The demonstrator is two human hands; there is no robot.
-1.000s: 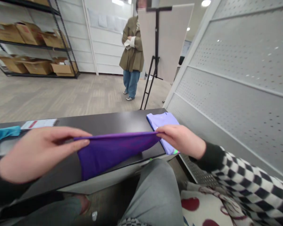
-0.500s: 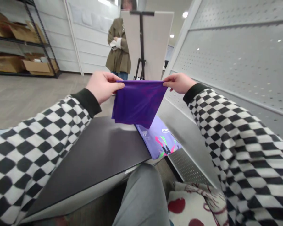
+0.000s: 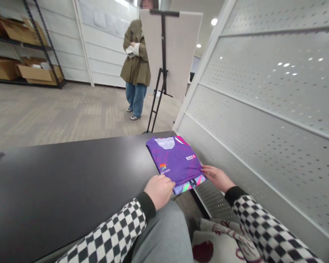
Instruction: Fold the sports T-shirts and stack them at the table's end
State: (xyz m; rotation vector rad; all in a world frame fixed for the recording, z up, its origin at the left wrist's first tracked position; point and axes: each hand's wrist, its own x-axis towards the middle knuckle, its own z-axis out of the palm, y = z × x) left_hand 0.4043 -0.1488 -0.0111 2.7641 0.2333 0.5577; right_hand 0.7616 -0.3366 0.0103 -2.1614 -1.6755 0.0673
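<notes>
A folded purple sports shirt [image 3: 178, 164], its pale neckline facing away from me, lies at the right end of the black table [image 3: 93, 171]. Under its near edge shows a strip of a lilac folded shirt [image 3: 188, 187] with green and pink print. My left hand [image 3: 160, 190] grips the purple shirt's near left corner, fingers closed and partly hidden. At the near right corner, my right hand [image 3: 218, 178] pinches the fabric between thumb and fingers.
White perforated panels [image 3: 249, 102] rise close along the right side. Past the table stand a person [image 3: 137, 62] with folded arms and a board on a black stand [image 3: 164, 47]. Shelves with cardboard boxes [image 3: 37, 73] are at the far left. Patterned cloth [image 3: 216, 241] lies beside my knee.
Both hands have come down and toward me, laying the purple shirt from mid-air onto the lilac one. Its front with neckline and logos now faces up.
</notes>
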